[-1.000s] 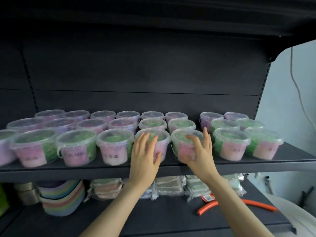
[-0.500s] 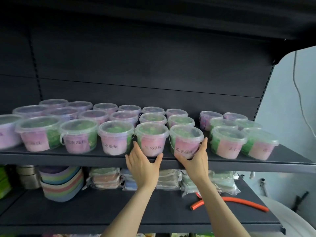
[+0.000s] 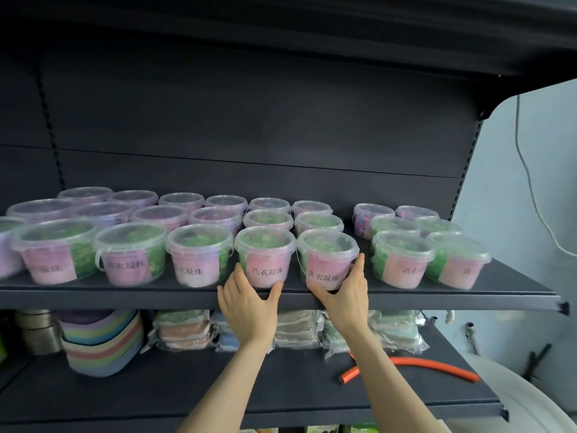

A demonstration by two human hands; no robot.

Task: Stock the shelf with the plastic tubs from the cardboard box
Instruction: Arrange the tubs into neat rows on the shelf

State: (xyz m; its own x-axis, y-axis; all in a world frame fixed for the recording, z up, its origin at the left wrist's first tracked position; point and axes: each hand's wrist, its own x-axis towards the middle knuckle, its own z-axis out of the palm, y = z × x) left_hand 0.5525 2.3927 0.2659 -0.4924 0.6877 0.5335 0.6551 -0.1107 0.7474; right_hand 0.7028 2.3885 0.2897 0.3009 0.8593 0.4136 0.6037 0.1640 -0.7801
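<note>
Left hand (image 3: pixel 246 304) wraps thumb and fingers round the base of the left tub (image 3: pixel 265 254), a clear lidded plastic pot with a pink label and green contents; right hand (image 3: pixel 343 295) clasps the matching right tub (image 3: pixel 326 260) in the same way; both tubs stand in the front row of the dark grey metal shelf (image 3: pixel 125 295), close to its front edge and just beside each other; the cardboard box is not in view.

Risks, as judged: a tug forward could slide either tub off the edge; a hard shove back could knock the second-row tubs (image 3: pixel 268 218) behind; the low hold leaves the tops free to tip.

Writing: the right tub's label reads 洗衣凝珠; the left tub's appears the same; neighbouring labels show only parts, 衣凝珠 and 凝珠; no brand is legible.
</note>
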